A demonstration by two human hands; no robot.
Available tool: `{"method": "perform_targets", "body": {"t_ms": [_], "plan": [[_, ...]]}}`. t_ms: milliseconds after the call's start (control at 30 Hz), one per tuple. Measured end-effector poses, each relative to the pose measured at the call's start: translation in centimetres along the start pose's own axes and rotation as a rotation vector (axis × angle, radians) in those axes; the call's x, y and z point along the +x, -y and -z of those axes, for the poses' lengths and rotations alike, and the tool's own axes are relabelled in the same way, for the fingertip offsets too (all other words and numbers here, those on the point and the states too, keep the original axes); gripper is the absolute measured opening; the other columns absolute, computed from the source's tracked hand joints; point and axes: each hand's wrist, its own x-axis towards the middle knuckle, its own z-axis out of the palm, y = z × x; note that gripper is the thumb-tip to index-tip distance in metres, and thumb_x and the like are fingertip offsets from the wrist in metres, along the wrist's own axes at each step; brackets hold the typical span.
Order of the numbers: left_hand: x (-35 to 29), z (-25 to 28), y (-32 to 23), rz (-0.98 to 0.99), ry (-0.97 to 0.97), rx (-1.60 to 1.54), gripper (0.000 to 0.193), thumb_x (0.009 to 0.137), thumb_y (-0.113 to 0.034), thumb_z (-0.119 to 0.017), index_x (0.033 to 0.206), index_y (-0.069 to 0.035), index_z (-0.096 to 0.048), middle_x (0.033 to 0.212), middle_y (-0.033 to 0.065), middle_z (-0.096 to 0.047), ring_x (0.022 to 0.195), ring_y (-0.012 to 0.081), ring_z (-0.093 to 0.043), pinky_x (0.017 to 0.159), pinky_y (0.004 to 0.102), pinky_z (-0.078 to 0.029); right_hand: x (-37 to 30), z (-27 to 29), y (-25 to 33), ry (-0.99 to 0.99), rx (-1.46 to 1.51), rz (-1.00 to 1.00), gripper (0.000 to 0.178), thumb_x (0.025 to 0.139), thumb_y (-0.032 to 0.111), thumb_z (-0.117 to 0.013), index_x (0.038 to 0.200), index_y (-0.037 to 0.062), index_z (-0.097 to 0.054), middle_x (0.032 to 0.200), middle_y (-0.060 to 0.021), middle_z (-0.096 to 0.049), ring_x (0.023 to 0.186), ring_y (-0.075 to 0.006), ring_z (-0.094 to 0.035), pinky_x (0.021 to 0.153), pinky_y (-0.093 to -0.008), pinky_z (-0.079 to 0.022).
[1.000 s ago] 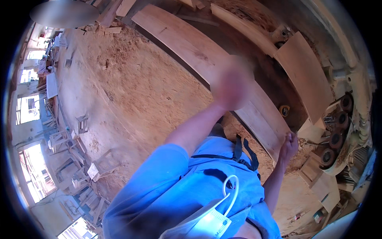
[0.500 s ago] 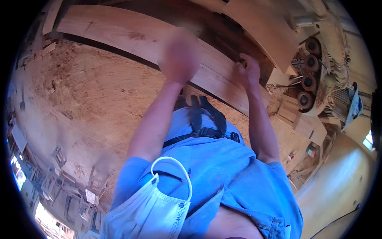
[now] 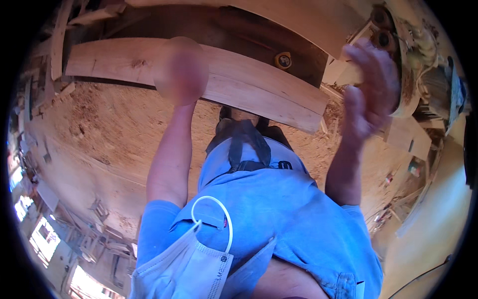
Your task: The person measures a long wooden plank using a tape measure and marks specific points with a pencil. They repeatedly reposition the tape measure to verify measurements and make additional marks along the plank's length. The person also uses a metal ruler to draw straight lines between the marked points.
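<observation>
A long pale plank lies crosswise ahead of me, with a knot in its left part and a lengthwise line like a seam in its right part. My left hand is at the plank's middle; a round blur covers its fingers, so its grip is hidden. Off the plank's right end, my right hand is raised with its fingers spread, smeared by motion, and nothing shows in it. Behind the plank, a yellow and black tape measure rests on a dark surface.
A broad wooden board borders the dark surface at the far side. Dusty round wheels belong to a machine at the upper right. Sawdust covers the floor. Scrap wood is piled at the lower left.
My right hand has left the plank's right part, moving right and opening. The tape measure now shows behind the plank. My left hand has shifted left in view, and the view has turned somewhat.
</observation>
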Motion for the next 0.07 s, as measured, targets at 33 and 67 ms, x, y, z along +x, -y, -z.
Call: {"method": "perform_targets", "body": {"t_ms": [33,67], "plan": [[0.1,0.4,-0.5,0.000,0.011,0.037,0.038,0.087,-0.013,-0.053,0.121,-0.003,-0.068,0.141,0.0134,-0.059,0.136,0.0364,-0.049,0.116,0.0493,-0.033,2.7,1.3,2.6,-0.015,-0.035,0.149,0.063,0.099,0.031,-0.056,0.146,-0.0069,-0.037,0.142,-0.0250,-0.048,0.120,-0.0314,-0.061,0.109,-0.0426,-0.043],[0.4,0.5,-0.9,-0.010,0.022,0.068,0.038,0.088,-0.013,-0.053,0.121,-0.003,-0.068,0.141,0.0133,-0.059,0.136,0.0367,-0.048,0.116,0.0491,-0.033,5.3,2.9,5.3,-0.046,-0.083,0.290,0.068,0.103,0.039,-0.048,0.148,-0.0091,-0.030,0.145,-0.0287,-0.042,0.117,-0.0330,-0.061,0.109,-0.0426,-0.043]]}}
